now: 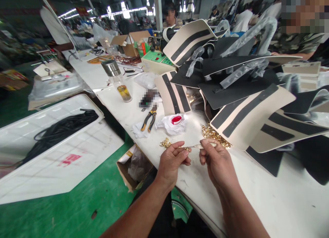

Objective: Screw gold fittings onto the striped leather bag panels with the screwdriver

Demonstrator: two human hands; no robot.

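A busy workshop with long rows of lights spreads out behind a white worktop (288, 203), whose left edge runs diagonally above a green floor (102, 207). At its near side, the right hand (218, 159) has its grip closed around a white-handled tool (199, 146), the thin metal shaft pointing left. The left hand (171, 164) has its grip pinched on a small gold-coloured piece (187, 149) at that shaft; the fingers hide most of the piece, so its shape and how firmly it sits cannot be told. The clearest hazard is probably the tip: pushed too hard, or met by a piece that turns, it could skid into the left fingertips. A loose pinch could also let so small a piece spring away, perhaps over the left edge into the cardboard box (125, 178) below. Just beyond the left hand lies a small gold heap (165, 142), which a careless knuckle might scatter. A larger gold heap (212, 133) lies beyond the right hand, close against the beige-and-black panels (253, 120); these overlap unevenly, so a bump could make them slide and sweep the bits about. Farther left, the tall bottle (118, 82) stands near the edge, and an outstretched arm reaching toward the pliers (149, 120) might knock it.
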